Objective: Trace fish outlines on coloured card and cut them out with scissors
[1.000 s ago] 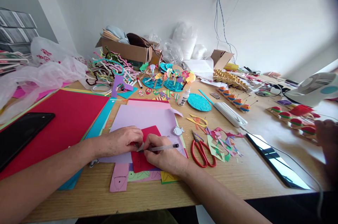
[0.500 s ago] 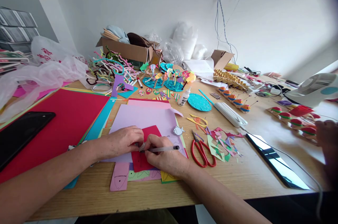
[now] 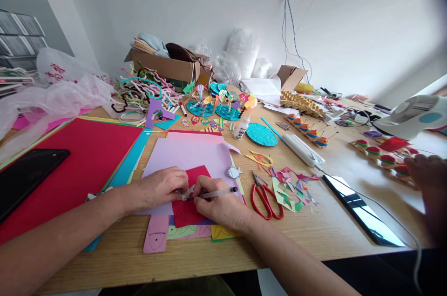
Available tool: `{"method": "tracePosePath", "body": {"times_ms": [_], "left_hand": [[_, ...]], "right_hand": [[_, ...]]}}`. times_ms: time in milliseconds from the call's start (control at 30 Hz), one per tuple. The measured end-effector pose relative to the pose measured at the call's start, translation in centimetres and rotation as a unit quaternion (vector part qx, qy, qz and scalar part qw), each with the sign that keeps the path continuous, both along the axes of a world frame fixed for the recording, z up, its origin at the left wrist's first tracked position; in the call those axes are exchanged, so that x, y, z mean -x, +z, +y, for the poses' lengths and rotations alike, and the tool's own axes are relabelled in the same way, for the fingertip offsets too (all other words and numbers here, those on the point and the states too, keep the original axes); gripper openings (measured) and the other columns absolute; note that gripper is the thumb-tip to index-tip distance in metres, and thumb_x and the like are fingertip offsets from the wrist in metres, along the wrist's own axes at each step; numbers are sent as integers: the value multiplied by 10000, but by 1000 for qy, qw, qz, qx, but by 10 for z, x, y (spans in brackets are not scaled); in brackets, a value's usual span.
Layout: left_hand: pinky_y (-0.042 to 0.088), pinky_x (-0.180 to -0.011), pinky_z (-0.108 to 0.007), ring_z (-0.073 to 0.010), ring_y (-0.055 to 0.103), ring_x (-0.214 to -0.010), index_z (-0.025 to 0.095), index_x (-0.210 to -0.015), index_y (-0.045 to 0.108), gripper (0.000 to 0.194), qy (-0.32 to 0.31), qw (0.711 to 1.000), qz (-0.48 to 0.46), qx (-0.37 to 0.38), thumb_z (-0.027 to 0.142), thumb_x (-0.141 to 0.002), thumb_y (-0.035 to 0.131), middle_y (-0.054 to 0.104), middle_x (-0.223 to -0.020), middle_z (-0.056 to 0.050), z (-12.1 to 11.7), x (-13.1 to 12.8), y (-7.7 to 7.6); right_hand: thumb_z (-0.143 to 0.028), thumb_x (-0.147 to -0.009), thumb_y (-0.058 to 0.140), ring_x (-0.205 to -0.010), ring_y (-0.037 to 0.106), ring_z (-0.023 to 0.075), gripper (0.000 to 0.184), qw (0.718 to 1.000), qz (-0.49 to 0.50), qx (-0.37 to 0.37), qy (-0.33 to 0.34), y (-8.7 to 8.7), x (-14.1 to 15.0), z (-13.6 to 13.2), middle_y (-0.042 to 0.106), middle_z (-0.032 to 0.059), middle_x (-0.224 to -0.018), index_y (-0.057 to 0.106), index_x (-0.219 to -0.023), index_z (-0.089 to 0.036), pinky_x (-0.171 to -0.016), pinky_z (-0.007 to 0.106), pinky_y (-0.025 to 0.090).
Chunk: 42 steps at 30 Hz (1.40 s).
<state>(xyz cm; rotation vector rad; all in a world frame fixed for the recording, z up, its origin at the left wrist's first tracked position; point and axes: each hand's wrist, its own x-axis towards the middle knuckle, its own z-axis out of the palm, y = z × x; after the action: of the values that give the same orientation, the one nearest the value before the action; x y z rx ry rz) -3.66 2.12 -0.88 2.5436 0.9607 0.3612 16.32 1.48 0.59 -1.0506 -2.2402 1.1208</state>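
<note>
My right hand [image 3: 220, 207] is closed around a pen [image 3: 222, 192] with a clear barrel and a dark end cap. Its tip points down at a small red sheet [image 3: 199, 174]. Fingers bent, my left hand [image 3: 164, 186] grips a small pale paper cutout [image 3: 187, 192] against that sheet; its outline is partly hidden. Underneath lies a larger lilac sheet [image 3: 188, 151]. A white fish cutout [image 3: 233, 172] rests on the lilac sheet to the right. Below, toward the table edge, a pink paper piece [image 3: 155, 235] carries a drawn fish outline.
Red-handled scissors [image 3: 267, 200] and paper scraps [image 3: 295, 189] lie right of my hands. Beyond stand a glue bottle [image 3: 242, 127] and a blue oval [image 3: 261, 134]. A phone [image 3: 31, 177] sits on red card at left, a tablet [image 3: 361, 212] at right. Another person's hand [image 3: 428, 175] shows far right.
Both hands stay over the red sheet with only slight movement of the fingers and pen. The view shifts slightly. The other person's hand at far right moves a little inward.
</note>
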Motion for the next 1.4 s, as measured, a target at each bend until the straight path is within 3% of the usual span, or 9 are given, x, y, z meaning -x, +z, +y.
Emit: {"method": "tracePosePath", "body": {"times_ms": [900, 1400], "left_hand": [[430, -760, -250, -179, 567, -853, 175, -820, 592, 100, -12, 1000, -2, -11, 76, -817, 573, 624, -872, -34, 0, 1, -2], [440, -736, -254, -175, 564, -831, 201, -844, 628, 189, -24, 999, -16, -37, 56, -824, 508, 622, -862, -28, 0, 0, -2]], "right_hand": [[-34, -646, 514, -481, 387, 71, 158, 1000, 17, -1, -8, -7, 1, 1, 465, -77, -550, 512, -669, -191, -467, 165, 305], [-36, -652, 515, -477, 372, 67, 152, 1000, 25, 5, -11, -5, 1, 0, 460, -77, -548, 504, -662, -187, -470, 165, 309]]}}
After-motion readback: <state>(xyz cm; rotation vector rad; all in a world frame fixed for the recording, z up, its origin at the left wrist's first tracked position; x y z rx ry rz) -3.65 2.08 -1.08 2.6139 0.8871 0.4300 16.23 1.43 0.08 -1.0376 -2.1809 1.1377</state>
